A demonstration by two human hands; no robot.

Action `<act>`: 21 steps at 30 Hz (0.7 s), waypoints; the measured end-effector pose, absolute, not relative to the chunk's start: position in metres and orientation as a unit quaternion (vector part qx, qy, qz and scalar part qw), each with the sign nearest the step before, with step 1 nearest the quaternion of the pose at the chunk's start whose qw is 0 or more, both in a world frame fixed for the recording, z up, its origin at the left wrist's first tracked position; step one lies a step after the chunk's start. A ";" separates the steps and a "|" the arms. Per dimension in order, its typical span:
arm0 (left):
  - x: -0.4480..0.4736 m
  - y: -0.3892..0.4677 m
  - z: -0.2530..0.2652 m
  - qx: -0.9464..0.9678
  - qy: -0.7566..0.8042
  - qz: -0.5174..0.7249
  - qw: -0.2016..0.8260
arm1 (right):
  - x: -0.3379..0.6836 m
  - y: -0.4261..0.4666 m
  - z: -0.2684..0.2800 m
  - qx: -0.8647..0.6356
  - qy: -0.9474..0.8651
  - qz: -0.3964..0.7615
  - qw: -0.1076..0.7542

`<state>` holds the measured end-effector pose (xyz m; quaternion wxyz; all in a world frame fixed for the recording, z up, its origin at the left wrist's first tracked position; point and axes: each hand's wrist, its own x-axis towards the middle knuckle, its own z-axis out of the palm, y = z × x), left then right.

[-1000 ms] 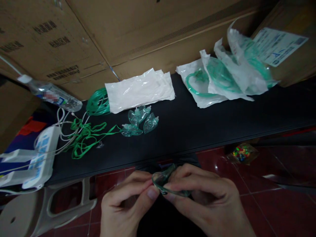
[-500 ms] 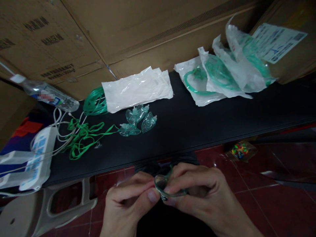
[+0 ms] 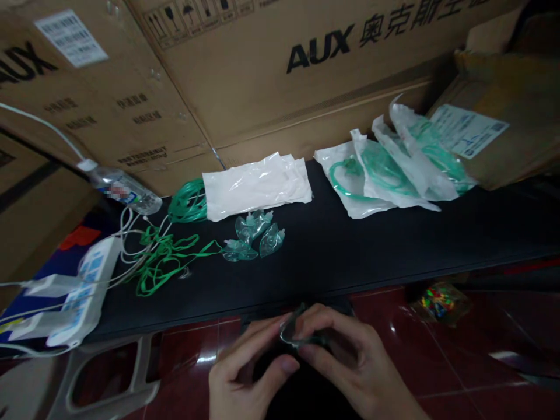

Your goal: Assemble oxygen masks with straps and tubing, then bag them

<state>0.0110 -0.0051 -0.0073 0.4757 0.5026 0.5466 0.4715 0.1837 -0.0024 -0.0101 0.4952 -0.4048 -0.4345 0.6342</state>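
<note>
Green-tinted clear plastic forms the mask (image 3: pixel 287 332), positioned between the two hands below the table's near edge; the right hand (image 3: pixel 352 353) pinches its right part between thumb and fingers. The left hand (image 3: pixel 247 361) is spread, fingertips at the mask's left edge, contact not determinable, thumb apart below. Beyond, on the black table (image 3: pixel 371 248), lie similar masks (image 3: pixel 271 240), with white packets (image 3: pixel 258 188) just behind.

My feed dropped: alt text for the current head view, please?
The right hand holds a clear greenish mask, the left hand close to its edge, in front of a black table bearing more masks, green straps, a power strip, white packets and bagged green tubing.
</note>
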 end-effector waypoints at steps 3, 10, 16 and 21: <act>0.004 -0.005 -0.008 0.574 0.506 0.470 0.440 | 0.184 -0.002 -0.009 -0.368 -0.492 0.602 0.509; -0.009 -0.011 -0.007 0.663 0.441 0.487 0.358 | 0.187 -0.003 -0.005 -0.280 -0.545 0.590 0.525; -0.016 -0.017 -0.009 0.677 0.400 0.516 0.340 | 0.179 -0.008 -0.004 -0.284 -0.578 0.570 0.510; -0.025 -0.016 -0.010 0.701 0.353 0.526 0.327 | 0.174 -0.010 0.004 -0.293 -0.598 0.562 0.491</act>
